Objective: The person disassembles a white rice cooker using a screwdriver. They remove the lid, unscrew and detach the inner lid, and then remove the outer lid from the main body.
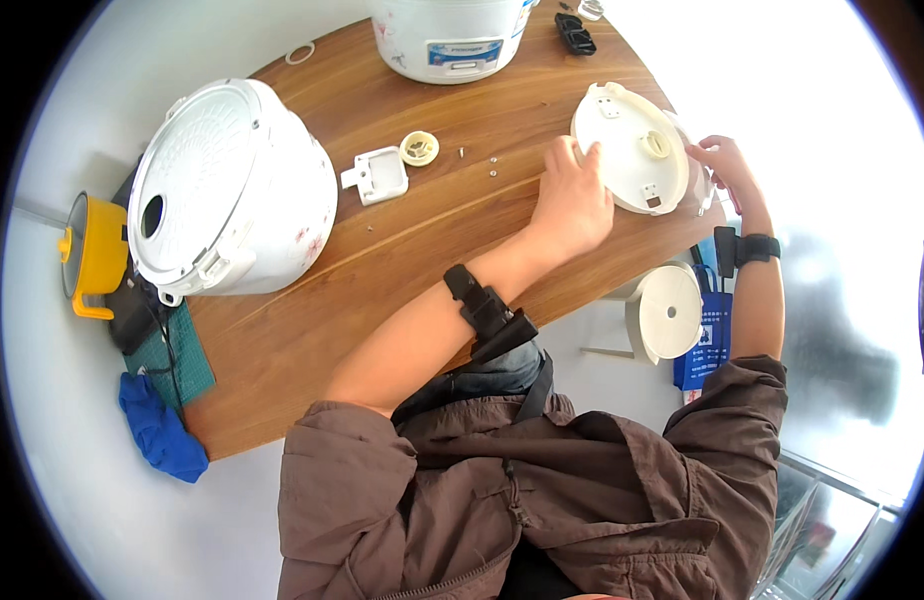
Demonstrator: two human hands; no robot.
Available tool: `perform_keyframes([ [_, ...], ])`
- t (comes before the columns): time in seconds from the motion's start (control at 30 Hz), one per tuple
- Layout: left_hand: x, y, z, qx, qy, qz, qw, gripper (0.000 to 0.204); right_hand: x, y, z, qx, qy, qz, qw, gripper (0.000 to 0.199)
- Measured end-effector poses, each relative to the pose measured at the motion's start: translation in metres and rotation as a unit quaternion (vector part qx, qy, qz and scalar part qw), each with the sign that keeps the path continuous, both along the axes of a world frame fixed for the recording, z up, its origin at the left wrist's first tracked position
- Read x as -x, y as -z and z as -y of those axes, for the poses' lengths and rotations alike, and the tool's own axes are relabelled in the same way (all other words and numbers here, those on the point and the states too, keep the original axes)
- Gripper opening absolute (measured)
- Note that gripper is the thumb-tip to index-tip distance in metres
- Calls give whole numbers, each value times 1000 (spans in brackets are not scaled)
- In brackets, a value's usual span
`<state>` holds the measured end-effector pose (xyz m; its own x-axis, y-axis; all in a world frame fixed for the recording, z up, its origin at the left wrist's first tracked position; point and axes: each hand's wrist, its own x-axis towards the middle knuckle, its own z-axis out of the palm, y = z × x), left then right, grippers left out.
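A round cream-white plastic lid panel (pixel 627 150) with a raised ring and small bracket holes is tilted up at the right side of the table. My left hand (pixel 574 195) grips its near left edge, the thumb on its face. My right hand (pixel 727 165) is closed at the far side, pinching the edge of a white curved plastic piece (pixel 694 165) just beside the panel; whether the two pieces are joined is hard to see. Left of my hands lie a small cream vent cap (pixel 419 148), a square white plastic piece (pixel 378 176) and several tiny screws (pixel 493 173).
A white rice cooker (pixel 272 190) stands at the left, another white cooker body (pixel 452 40) at the back. A black plastic part (pixel 575 34) and a white ring (pixel 300 53) lie near the far edge. Beyond the table are a yellow pot (pixel 100 250) and round stool (pixel 667 315).
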<state>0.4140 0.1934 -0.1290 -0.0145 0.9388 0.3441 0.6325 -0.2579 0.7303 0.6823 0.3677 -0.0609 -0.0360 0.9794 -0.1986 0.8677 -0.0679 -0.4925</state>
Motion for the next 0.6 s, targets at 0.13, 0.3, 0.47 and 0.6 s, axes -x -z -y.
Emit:
perform_keyframes([
  [0.13, 16, -23, 43, -6, 74, -68, 995, 54, 1, 12, 2, -24, -4, -47, 999, 44],
  [0.3, 59, -32, 88, -11, 144, -115, 983, 44, 2, 11, 7, 0, -20, -59, 998, 50],
  [0.47, 111, -30, 107, 10, 160, -84, 984, 32, -9, 23, -5, 0, -20, -61, 998, 55],
  [0.6, 154, -40, 122, 20, 70, -212, 975, 28, -23, 32, -15, 14, -7, -61, 998, 60],
])
